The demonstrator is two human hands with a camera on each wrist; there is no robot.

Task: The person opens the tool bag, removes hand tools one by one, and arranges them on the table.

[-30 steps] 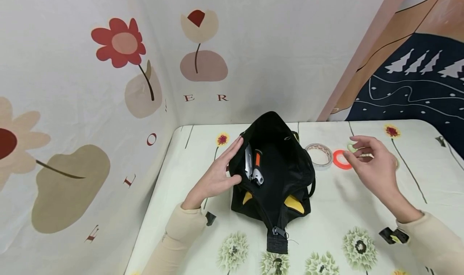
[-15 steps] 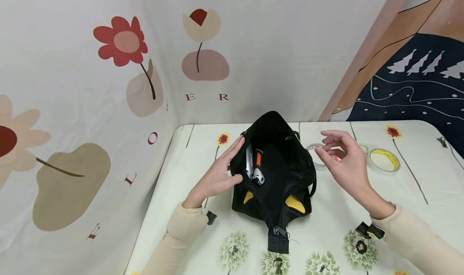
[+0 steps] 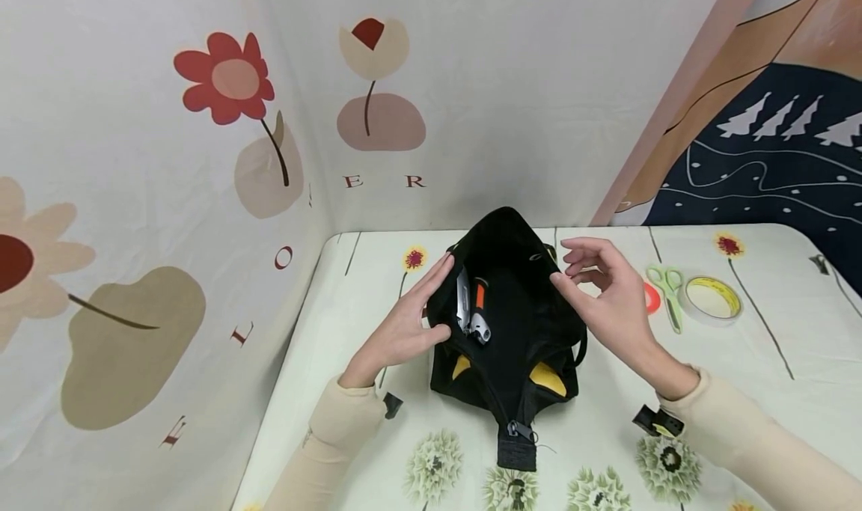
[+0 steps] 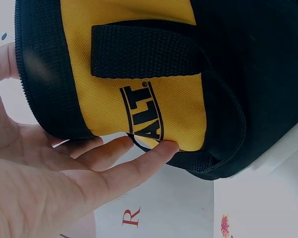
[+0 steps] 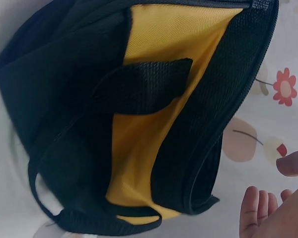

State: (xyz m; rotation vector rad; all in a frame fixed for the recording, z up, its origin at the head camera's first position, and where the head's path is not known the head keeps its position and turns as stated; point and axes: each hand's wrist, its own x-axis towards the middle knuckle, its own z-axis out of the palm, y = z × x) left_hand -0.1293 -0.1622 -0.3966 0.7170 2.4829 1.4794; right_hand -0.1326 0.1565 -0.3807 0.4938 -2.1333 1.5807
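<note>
One left hand (image 3: 404, 328) gripped the black bag (image 3: 518, 369) on the table (image 3: 606, 391) by its left side; the right hand (image 3: 616, 301), fingers apart, hung at its right. A slackened left grip risked its collapse.

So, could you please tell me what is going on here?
A person's left grip holds the left rim of an open black-and-yellow bag on a table. The right grip is beside the right rim, with nothing visible in it. Inside the bag are an orange-and-grey tool and a silvery item. Green scissors, a tape roll and a partly hidden red ring are on the table, further right.
</note>
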